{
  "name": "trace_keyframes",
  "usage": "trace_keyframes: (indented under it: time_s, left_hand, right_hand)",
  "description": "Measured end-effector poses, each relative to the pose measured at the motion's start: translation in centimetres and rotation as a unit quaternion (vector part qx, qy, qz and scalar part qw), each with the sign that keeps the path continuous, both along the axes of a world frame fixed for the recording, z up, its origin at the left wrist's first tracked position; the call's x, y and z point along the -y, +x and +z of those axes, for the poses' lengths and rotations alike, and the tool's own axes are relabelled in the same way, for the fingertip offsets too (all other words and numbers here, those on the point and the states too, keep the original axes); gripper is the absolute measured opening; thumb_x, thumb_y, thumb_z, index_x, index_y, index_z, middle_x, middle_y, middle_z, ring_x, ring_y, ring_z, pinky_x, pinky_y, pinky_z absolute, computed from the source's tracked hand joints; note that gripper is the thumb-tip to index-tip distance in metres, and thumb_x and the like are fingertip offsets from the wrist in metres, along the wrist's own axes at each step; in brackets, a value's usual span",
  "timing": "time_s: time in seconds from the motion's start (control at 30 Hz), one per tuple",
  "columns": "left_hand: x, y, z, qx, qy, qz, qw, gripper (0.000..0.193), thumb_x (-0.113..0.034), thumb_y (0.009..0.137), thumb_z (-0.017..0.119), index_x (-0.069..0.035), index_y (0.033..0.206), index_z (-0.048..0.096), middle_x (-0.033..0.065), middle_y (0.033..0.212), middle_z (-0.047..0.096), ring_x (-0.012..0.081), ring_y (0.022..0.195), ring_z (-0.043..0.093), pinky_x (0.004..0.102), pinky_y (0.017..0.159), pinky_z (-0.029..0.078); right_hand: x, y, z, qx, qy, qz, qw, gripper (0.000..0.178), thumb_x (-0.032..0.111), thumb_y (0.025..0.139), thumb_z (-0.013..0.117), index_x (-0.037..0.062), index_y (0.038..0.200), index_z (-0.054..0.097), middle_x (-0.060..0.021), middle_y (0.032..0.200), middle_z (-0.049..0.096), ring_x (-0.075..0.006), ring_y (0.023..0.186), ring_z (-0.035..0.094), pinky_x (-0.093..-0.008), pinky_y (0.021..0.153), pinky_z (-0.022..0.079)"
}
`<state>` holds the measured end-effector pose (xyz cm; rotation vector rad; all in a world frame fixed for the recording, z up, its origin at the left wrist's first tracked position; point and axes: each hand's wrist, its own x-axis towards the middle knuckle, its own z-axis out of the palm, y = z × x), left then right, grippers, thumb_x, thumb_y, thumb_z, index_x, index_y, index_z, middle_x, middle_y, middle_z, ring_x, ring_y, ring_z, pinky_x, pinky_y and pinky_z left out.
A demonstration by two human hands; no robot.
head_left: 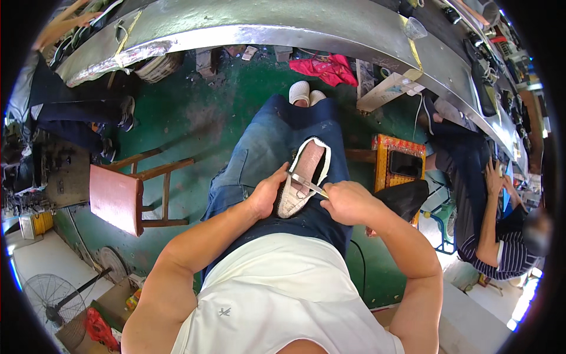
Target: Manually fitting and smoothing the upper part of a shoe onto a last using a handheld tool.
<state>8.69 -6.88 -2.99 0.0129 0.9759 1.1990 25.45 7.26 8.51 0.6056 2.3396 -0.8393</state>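
1. I see the right hand clenched around a metal-ended tool.
2. The left hand grasps the side of a shoe.
3. That shoe rests atop the person's jeans.
4. Farther off, I spot a stool.

The head camera looks steeply down over the white shirt, with the left hand and right hand near; its wide fisheye view bends the desk across the top.
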Motion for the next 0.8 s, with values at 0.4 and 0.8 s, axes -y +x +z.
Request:
trace_keyframes:
  time_s: [0.4, 0.8]
  left_hand:
    - [-1.7, 1.0, -3.8, -0.572, -0.049, -0.036, 0.818, 0.057, -0.04, 0.109, 0.031, 0.001, 0.131, 0.063, 0.0296, 0.119, 0.067, 0.0472, 0.12, 0.059, 0.0478, 0.103, 0.047]
    - [-1.2, 0.8, -3.0, -0.698, 0.219, -0.117, 0.672, 0.049, -0.024, 0.105, 0.046, -0.007, 0.151, 0.044, 0.0318, 0.148, 0.045, 0.0458, 0.128, 0.054, 0.0448, 0.101, 0.051]
  right_hand:
    - [2.7, 3.2, -4.0, -0.07, -0.06, -0.155, 0.984, 0.034, 0.021, 0.092, 0.067, -0.002, 0.117, 0.061, -0.0259, 0.099, 0.067, -0.0458, 0.095, 0.065, -0.0509, 0.084, 0.051]
    - [-1.3, 6.2, -8.6, -0.069, -0.073, -0.206, 0.973, 0.021, 0.019, 0.093, 0.064, 0.0009, 0.105, 0.064, -0.0181, 0.093, 0.07, -0.0324, 0.084, 0.07, -0.0422, 0.077, 0.055]
